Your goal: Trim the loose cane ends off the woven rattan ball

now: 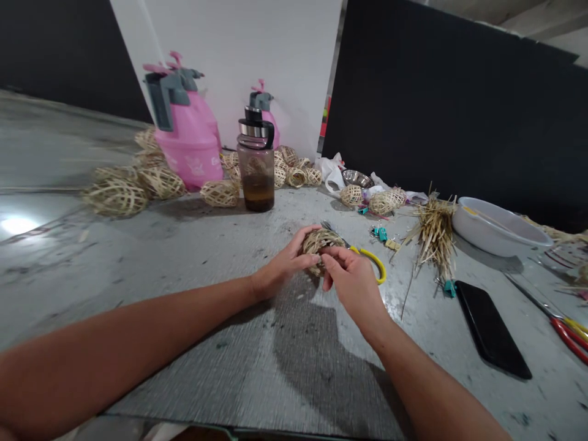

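A small woven rattan ball [316,240] sits between both hands above the grey table [184,257]. My left hand [285,264] is wrapped round its left side. My right hand [351,278] pinches the ball's front with thumb and fingers closed. Just behind the ball lie yellow-handled scissors [373,260], their blades partly hidden by the ball.
Finished woven balls [138,184] are piled at the back beside two pink spray bottles [186,131] and a dark drinking bottle [256,160]. At the right are straw strips [434,236], a white bowl [498,226], a black phone [491,327], teal clips [380,232] and red-handled pliers [567,331].
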### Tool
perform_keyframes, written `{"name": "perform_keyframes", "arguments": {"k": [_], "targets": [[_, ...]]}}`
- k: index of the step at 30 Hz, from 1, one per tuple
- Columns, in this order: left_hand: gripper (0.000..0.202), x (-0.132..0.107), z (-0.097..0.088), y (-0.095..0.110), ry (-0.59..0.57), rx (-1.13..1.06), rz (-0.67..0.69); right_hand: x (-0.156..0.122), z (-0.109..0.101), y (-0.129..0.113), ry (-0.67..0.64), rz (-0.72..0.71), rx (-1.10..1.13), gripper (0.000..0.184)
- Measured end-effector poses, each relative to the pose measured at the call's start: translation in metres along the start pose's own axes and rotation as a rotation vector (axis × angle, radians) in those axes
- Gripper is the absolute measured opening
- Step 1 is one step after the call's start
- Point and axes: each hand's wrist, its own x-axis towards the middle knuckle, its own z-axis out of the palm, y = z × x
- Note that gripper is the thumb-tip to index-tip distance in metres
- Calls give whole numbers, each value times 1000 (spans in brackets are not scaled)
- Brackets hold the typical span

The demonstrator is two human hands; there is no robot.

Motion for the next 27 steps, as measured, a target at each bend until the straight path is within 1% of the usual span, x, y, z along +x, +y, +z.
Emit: {"name": "perform_keyframes", "arguments": {"k": [3, 6, 10, 12, 17, 19, 23, 27], "targets": [[76, -1, 1, 4, 30, 47, -7, 3, 2, 4, -44, 56, 141, 28], [78, -3, 4, 12, 3, 109, -23, 6, 4, 8, -37, 56, 227, 28], [79, -5, 6, 18, -9, 99, -30, 7, 6, 8, -23, 62, 245, 28], [79, -6, 7, 19, 10, 103, -28, 7, 5, 6, -9, 78, 237, 26], [75, -9, 10, 15, 80, 170, -2, 5, 5, 3, 49, 149, 215, 20], [76, -8, 9, 11, 93, 183, 12, 5, 5, 2, 59, 150, 227, 18], [77, -5, 4, 3, 109, 188, 43, 4, 7, 2, 33, 127, 230, 17], [74, -4, 0, 2, 79, 141, 36, 4, 3, 0, -46, 119, 196, 20]]}}
